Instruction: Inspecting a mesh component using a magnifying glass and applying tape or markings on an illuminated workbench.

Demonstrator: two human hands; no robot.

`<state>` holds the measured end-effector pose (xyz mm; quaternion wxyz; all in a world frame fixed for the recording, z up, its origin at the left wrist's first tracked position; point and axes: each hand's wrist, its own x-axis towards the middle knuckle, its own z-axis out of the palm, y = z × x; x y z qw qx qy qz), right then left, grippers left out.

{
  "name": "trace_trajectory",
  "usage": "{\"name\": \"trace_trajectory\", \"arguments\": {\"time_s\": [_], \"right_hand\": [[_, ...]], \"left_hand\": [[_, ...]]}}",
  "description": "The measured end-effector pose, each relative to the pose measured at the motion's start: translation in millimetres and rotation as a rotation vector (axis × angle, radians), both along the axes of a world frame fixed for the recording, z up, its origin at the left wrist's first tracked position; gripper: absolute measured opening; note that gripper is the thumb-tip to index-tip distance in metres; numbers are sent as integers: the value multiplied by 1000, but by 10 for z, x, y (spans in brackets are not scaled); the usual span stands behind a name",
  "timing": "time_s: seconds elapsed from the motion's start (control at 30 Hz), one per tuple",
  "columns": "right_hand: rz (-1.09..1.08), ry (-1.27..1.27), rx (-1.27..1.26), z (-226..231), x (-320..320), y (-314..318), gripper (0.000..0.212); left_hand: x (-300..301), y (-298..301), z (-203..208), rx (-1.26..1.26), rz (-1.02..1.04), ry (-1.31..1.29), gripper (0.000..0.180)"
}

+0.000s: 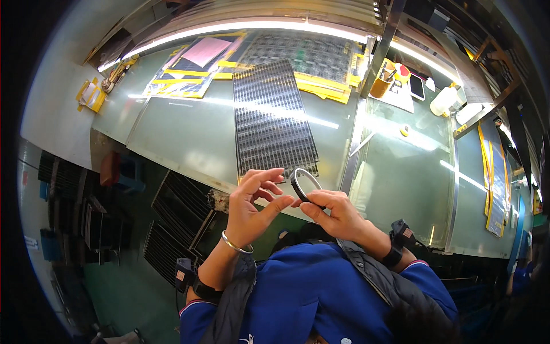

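Observation:
A narrow black tape roll (296, 187) with a pale inner core is pinched at its lower side by my right hand (337, 213), thumb against fingers. Just left of the roll is my left hand (253, 200), its fingers loosely bent and apart, thumb tip close to the rim. I see nothing held in it. Beyond both hands, a long dark sheet (269, 109) with rows of small rectangles lies on the glass-topped table (189, 132). Its near end reaches almost to my left fingertips.
Yellow-edged dark sheets (298, 54) and a pink paper (206, 51) lie at the back under a light tube. On the right are an orange pen cup (380, 86), a phone (416, 88) and a white bottle (444, 101). Dark slatted racks (177, 200) stand below left.

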<state>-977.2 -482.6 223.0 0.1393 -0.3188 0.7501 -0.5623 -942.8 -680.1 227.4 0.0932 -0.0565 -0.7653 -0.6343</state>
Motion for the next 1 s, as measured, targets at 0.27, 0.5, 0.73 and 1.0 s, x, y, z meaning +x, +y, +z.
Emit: {"name": "trace_trajectory", "arguments": {"time_s": [0.27, 0.5, 0.73, 1.0], "right_hand": [[74, -2, -33, -52, -56, -5, 17], [39, -103, 82, -413, -263, -32, 19], [-184, 306, 242, -1553, -615, -227, 27], [-464, 520, 646, -2267, -1310, 429, 35]], "left_hand": [[-134, 3, -161, 144, -47, -17, 19], [-233, 40, -593, 114, 26, -59, 11], [-325, 3, -1860, 259, 357, -495, 13], [-347, -955, -2986, 62, 738, -417, 7]]}}
